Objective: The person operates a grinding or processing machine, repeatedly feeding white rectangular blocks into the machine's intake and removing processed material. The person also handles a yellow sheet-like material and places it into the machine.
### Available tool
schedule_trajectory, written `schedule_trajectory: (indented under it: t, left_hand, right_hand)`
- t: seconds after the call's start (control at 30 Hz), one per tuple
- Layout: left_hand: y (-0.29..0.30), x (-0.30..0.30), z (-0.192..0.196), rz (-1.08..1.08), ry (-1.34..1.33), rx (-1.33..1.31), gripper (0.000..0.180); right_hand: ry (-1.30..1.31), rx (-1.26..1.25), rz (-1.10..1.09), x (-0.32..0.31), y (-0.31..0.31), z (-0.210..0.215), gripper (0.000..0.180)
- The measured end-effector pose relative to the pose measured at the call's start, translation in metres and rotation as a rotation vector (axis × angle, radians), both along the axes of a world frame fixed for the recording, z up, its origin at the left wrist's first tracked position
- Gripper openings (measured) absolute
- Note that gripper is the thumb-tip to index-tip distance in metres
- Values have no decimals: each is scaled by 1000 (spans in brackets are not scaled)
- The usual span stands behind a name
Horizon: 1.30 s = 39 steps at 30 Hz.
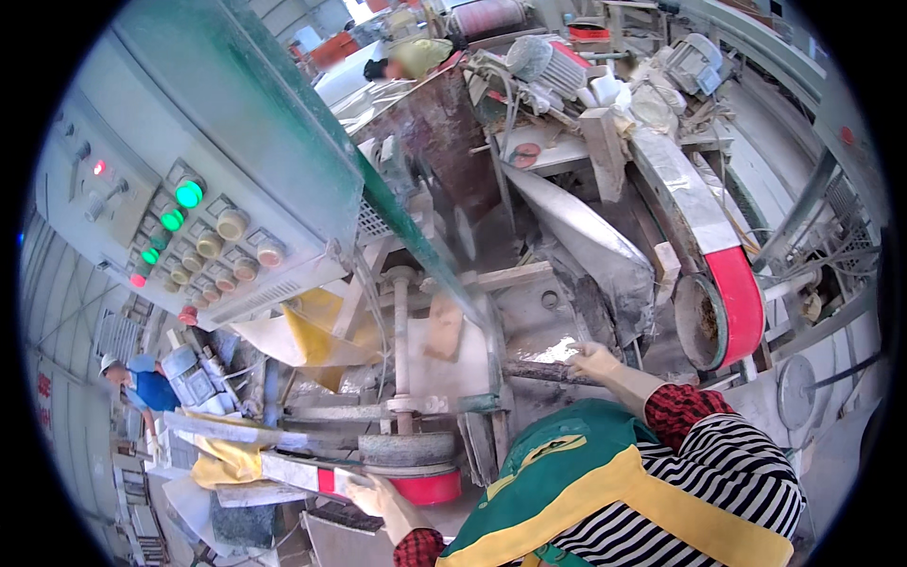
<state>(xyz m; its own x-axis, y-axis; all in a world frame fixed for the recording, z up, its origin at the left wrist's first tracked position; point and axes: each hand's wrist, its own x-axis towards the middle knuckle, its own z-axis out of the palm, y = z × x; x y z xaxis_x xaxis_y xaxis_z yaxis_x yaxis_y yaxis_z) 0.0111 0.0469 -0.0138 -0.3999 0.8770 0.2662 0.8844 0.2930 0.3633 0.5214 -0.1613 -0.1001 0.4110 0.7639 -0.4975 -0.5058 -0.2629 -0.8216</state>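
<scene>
Both my hands wear pale gloves under red-and-black checked cuffs. My left hand point(376, 497) lies against the red-and-white belt guard point(430, 488) at lower left, its fingers fairly straight. That guard curves around a grey wheel point(408, 448). Reaching forward, my right hand point(597, 361) is by a wet, shiny surface point(559, 352), at the end of a dark bar point(539, 370). Its fingers are curled, and what lies under them is hidden. A dull metal blade-like plate point(590, 231) slants down beyond this hand.
A control cabinet point(227, 123) with lit green buttons stands at upper left. To the right, another red-ended guard point(737, 302) curves around a wheel. Motors point(697, 64) sit at the back. One person point(146, 383) is at far left, another point(420, 59) at the top.
</scene>
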Motion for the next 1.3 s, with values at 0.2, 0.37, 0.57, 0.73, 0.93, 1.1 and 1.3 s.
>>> schedule_trajectory:
  t: [0.2,0.37,0.57,0.73,0.93,1.1,1.3]
  left_hand:
    - [-64,14,-3,-368,-723,74,83]
    - [-106,140,77,-610,-858,-42,76]
    - [-118,237,113,-935,-762,-256,85]
    - [-109,248,136,-596,-1289,-660,53]
    - [-114,289,133,-798,-1185,-695,39]
    - [-122,302,133,-772,-1261,-816,36]
    - [-120,313,124,-695,-1373,-689,34]
  right_hand:
    - [44,173,555,-84,72,19,53]
    - [386,168,730,-154,97,96,53]
    - [-130,463,449,-122,92,131,54]
    - [81,505,408,-81,54,170,63]
    - [-342,406,183,-49,35,159,62]
    - [-55,435,-67,-9,48,180,54]
    - [-188,360,205,-47,-9,203,62]
